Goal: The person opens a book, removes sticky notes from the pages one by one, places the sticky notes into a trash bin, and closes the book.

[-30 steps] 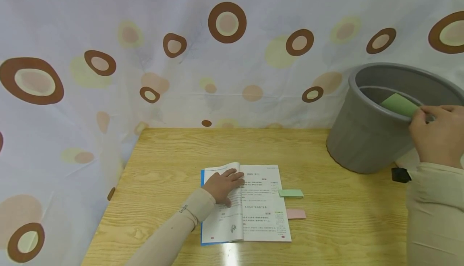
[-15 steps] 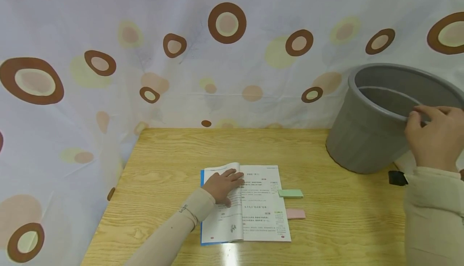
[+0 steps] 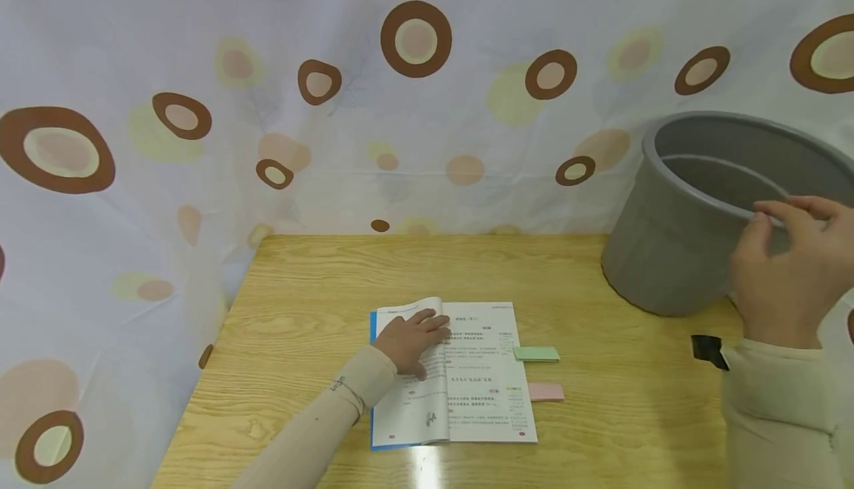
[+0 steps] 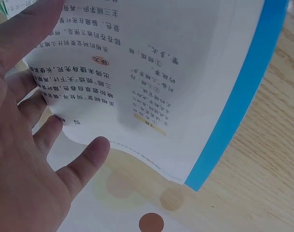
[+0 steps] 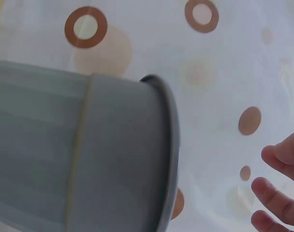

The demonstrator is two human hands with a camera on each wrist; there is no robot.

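An open book with a blue cover edge lies on the table. My left hand rests on its left page near the fold, fingers spread. The left wrist view shows that hand over the printed page. A green paper tab and a pink paper tab stick out from the book's right edge. At the near rim of a grey bin is my right hand, with nothing visible between its loosely bent fingers. In the right wrist view its fingertips are apart, beyond the bin's rim.
The bin stands at the table's back right corner. A wood-grain table carries the book, and a white curtain with brown and yellow spots hangs behind it. A black strap end shows beside the right sleeve.
The green paper my right hand held over the bin has gone from sight; the hand has let it go. Since then the right hand has drawn slightly back and left. The left hand stays put.
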